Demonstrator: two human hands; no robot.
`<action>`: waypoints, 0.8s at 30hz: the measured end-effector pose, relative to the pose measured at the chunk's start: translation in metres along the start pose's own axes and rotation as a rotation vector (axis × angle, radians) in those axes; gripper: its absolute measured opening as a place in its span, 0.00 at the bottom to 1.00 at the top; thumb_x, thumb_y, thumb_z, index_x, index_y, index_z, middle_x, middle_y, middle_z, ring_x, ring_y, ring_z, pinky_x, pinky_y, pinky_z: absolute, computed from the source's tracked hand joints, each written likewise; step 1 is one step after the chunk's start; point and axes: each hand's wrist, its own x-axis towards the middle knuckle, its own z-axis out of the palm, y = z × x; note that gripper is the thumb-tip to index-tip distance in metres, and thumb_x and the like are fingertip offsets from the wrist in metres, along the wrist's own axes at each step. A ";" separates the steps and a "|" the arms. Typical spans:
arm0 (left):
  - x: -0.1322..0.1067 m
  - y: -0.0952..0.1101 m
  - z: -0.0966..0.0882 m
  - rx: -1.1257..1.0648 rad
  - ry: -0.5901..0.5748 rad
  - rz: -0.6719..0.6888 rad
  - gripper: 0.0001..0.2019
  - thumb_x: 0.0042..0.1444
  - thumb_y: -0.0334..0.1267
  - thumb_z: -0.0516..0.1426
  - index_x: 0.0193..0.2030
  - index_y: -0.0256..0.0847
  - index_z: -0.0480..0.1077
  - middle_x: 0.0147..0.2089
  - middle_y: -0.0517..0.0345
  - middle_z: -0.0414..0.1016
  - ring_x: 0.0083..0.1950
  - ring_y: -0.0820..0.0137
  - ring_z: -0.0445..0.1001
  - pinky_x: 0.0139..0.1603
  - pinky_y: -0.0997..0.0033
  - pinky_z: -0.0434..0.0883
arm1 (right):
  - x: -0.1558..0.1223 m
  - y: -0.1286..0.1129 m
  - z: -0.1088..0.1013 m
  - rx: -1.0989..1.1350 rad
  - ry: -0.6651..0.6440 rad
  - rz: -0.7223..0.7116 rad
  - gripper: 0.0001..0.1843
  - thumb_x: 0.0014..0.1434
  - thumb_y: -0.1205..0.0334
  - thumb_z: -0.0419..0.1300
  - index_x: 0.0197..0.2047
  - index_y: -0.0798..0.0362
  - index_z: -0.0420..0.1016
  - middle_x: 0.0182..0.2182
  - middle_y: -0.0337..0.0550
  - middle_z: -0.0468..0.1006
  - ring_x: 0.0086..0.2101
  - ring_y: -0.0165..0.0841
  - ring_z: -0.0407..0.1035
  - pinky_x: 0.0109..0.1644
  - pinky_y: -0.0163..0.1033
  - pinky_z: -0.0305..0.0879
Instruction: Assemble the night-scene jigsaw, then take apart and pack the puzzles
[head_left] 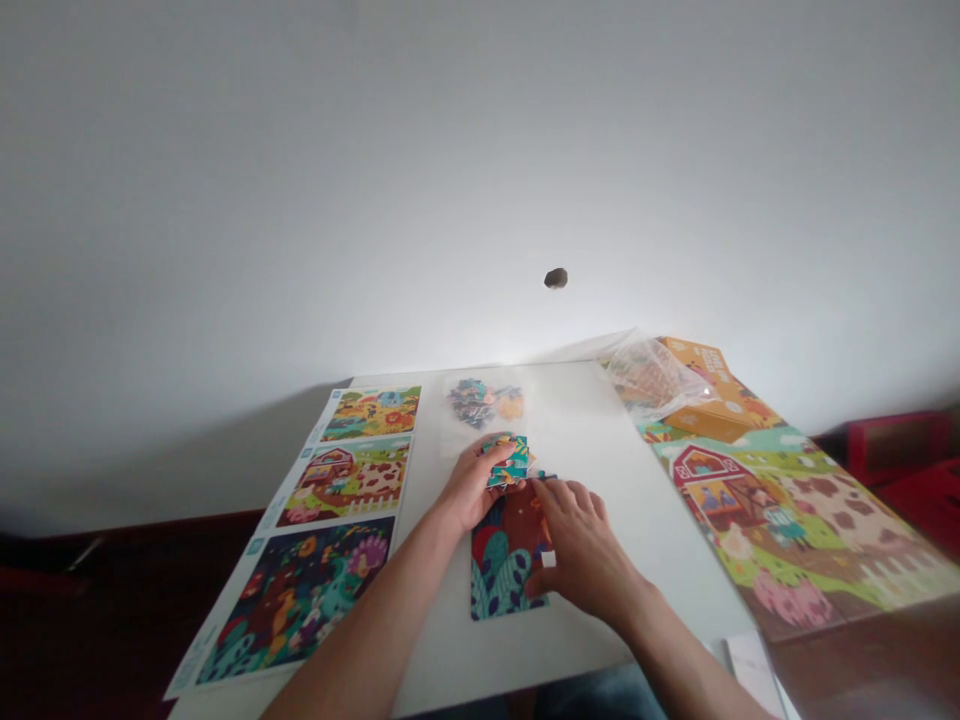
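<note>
My left hand [474,487] is closed around a small stack of teal jigsaw pieces [510,460], held just above the table. My right hand [581,548] lies with fingers spread flat on a partly assembled dark puzzle [501,572] showing leaves and red shapes, its fingertips near the puzzle's upper edge. The two hands are close together in the middle of the white table [585,420]. Part of the assembled puzzle is hidden under my right hand.
A long reference sheet [330,520] with three pictures lies at the left. A clear bag of loose pieces [484,402] sits behind my hands. At the right are a finished farm puzzle [780,520], an orange box [709,395] and crumpled plastic wrap [649,375].
</note>
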 end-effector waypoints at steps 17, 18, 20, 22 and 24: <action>-0.002 0.003 0.003 0.004 -0.027 -0.050 0.15 0.50 0.36 0.64 0.45 0.36 0.71 0.33 0.55 0.75 0.30 0.69 0.75 0.26 0.69 0.77 | 0.033 0.017 -0.009 -0.024 -0.069 0.076 0.33 0.36 0.51 0.76 0.41 0.54 0.67 0.41 0.48 0.69 0.41 0.41 0.67 0.42 0.39 0.60; -0.003 0.003 0.003 0.004 -0.029 -0.050 0.15 0.50 0.36 0.64 0.45 0.36 0.71 0.33 0.54 0.76 0.29 0.69 0.75 0.26 0.69 0.77 | 0.031 0.016 -0.009 0.001 -0.074 0.079 0.31 0.37 0.53 0.75 0.41 0.54 0.67 0.41 0.47 0.69 0.40 0.40 0.67 0.41 0.38 0.59; -0.003 0.002 0.004 0.001 -0.034 -0.051 0.15 0.50 0.36 0.64 0.45 0.36 0.71 0.34 0.53 0.76 0.29 0.69 0.75 0.26 0.70 0.77 | 0.029 0.017 -0.009 0.058 -0.086 0.083 0.28 0.41 0.57 0.74 0.42 0.53 0.65 0.39 0.45 0.71 0.38 0.38 0.68 0.37 0.36 0.57; -0.003 0.002 0.004 -0.003 -0.043 -0.046 0.15 0.51 0.36 0.64 0.45 0.36 0.71 0.36 0.51 0.77 0.31 0.68 0.76 0.27 0.70 0.76 | 0.029 0.018 -0.010 0.132 -0.099 0.097 0.24 0.44 0.60 0.71 0.41 0.52 0.65 0.36 0.42 0.73 0.35 0.37 0.68 0.34 0.35 0.55; -0.003 0.002 0.004 -0.002 -0.049 -0.036 0.15 0.51 0.36 0.64 0.45 0.37 0.71 0.36 0.51 0.78 0.31 0.67 0.77 0.28 0.70 0.76 | 0.029 0.019 -0.011 0.234 -0.102 0.126 0.19 0.46 0.64 0.69 0.39 0.51 0.65 0.32 0.38 0.74 0.33 0.34 0.68 0.31 0.34 0.53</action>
